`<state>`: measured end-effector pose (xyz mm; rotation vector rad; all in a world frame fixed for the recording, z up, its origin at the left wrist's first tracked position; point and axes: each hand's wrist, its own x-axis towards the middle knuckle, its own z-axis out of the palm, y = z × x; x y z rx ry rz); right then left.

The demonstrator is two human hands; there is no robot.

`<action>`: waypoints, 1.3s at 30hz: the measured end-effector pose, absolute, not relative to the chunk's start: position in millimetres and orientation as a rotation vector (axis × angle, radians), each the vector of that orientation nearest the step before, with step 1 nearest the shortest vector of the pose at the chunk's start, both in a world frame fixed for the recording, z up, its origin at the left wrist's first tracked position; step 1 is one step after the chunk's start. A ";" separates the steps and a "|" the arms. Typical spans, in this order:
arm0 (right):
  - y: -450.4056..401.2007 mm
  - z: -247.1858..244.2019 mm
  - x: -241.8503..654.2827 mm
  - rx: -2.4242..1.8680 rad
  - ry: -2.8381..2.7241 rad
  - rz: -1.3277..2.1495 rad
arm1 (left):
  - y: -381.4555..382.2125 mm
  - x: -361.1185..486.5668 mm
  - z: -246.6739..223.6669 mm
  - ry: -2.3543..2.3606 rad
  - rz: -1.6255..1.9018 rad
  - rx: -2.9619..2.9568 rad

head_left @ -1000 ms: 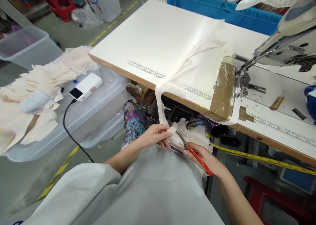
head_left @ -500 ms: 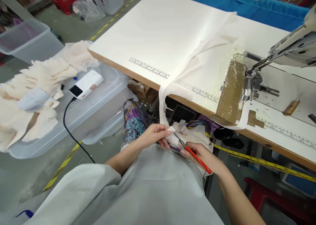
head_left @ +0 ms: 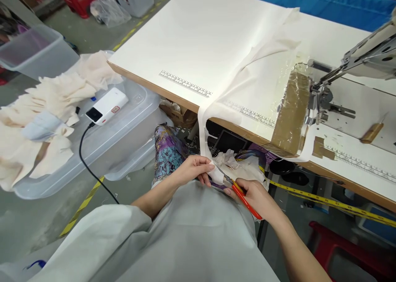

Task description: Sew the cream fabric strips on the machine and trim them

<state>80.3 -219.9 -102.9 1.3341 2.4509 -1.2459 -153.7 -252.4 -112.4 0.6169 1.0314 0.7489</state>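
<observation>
My left hand (head_left: 199, 168) pinches the lower end of a white fabric strip (head_left: 202, 135) that hangs over the table's front edge. In my right hand (head_left: 255, 197) is a pair of red-handled scissors (head_left: 249, 203). Their blades point up and left, with the tips at the strip close beside my left fingertips. Whether the blades are apart I cannot make out. Crumpled cream fabric (head_left: 244, 166) lies in my lap just beyond the scissors. Part of the same pale cloth (head_left: 262, 61) spreads over the white tabletop.
A sewing machine (head_left: 318, 96) stands at the right, with a wooden-handled awl (head_left: 373, 132) near it. Cream fabric pieces (head_left: 52, 92) and a white power bank (head_left: 107, 106) with a black cable lie on a plastic bin (head_left: 133, 121) at left. A yellow tape measure (head_left: 324, 200) hangs below the table.
The scissors have shifted slightly and their handles look a little further apart. My left hand keeps its grip on the strip. The view has turned slightly, moving the sewing machine rightward.
</observation>
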 end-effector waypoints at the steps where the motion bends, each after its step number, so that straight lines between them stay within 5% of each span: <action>1: -219.4 -102.7 80.3 1.331 2.463 -1.200 | -252.5 -153.9 -112.7 1.033 0.752 0.619; 14: -217.0 -103.1 71.9 1.329 2.568 -1.031 | -255.3 -154.3 -110.4 1.017 0.712 0.679; 25: -226.8 -101.0 63.8 1.494 2.441 -1.970 | -246.4 -132.1 -86.2 0.948 0.534 0.980; 33: -243.9 -92.5 77.3 1.644 2.663 -1.732 | -84.1 -179.7 -20.7 1.847 1.072 1.982; 39: -254.7 -80.3 99.5 2.007 2.716 -1.555 | 6.4 -165.5 -34.7 2.167 0.709 1.919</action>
